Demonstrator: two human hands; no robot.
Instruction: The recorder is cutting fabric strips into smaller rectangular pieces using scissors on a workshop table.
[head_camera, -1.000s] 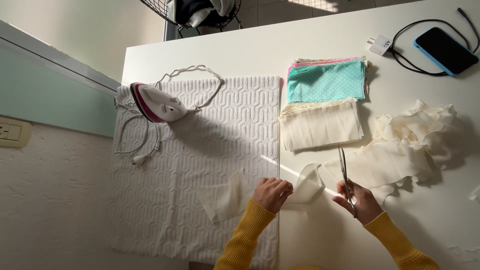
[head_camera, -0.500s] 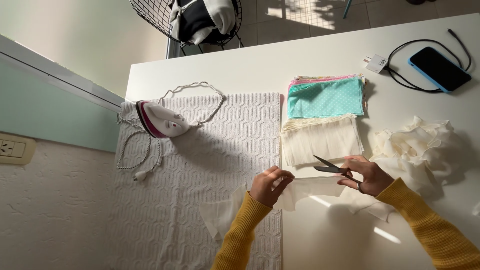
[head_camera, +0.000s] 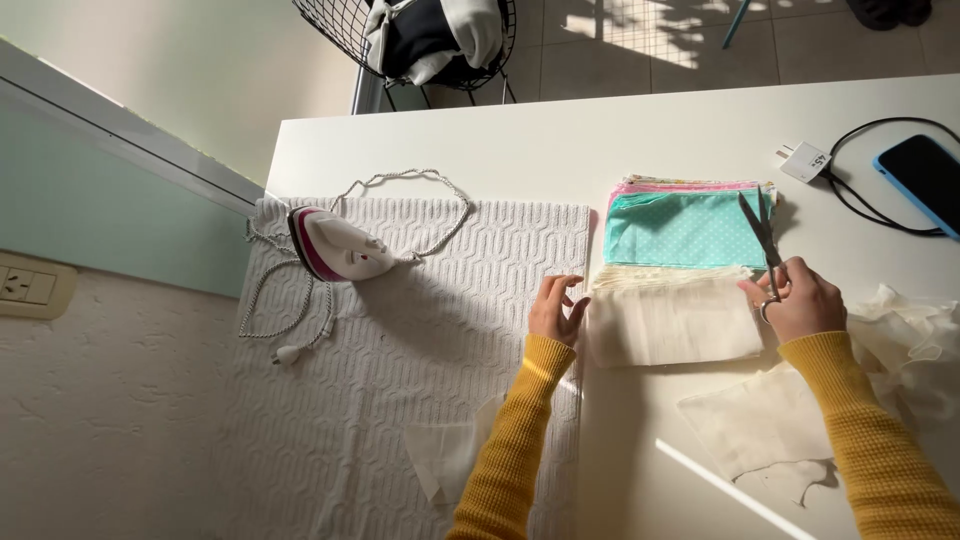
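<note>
**Asker:** Cream fabric — where is it, and what are the hands doing with it?

**Describer:** A stack of cream fabric pieces (head_camera: 672, 318) lies on the white table (head_camera: 560, 140), squared and flat. The left hand (head_camera: 556, 308) rests at the stack's nine o'clock edge, fingers loosely curled and touching it. The right hand (head_camera: 800, 298) sits at the stack's three o'clock corner, closed around the handles of a pair of scissors (head_camera: 760, 232), whose blades look closed and point toward twelve o'clock over a teal dotted fabric pile (head_camera: 680, 228).

**Asker:** How much of the work looks finished?

**Describer:** Judging by the layout, a good share is cut: two neat stacks are built. At the right hand's five o'clock lies a loose cream sheet (head_camera: 760, 425) with ragged edges, and at its three o'clock a heap of crumpled offcuts (head_camera: 915, 335), so some cutting seems left. A small cream piece (head_camera: 440, 462) sits on the white quilted mat (head_camera: 400, 360), at the left hand's seven o'clock.

**Asker:** Anything else nearby?

**Describer:** An iron (head_camera: 335, 245) lies on the mat at the left hand's ten o'clock, its cord looped around. A phone (head_camera: 925, 180) with a charger (head_camera: 805, 162) sits at the right hand's one o'clock.
</note>
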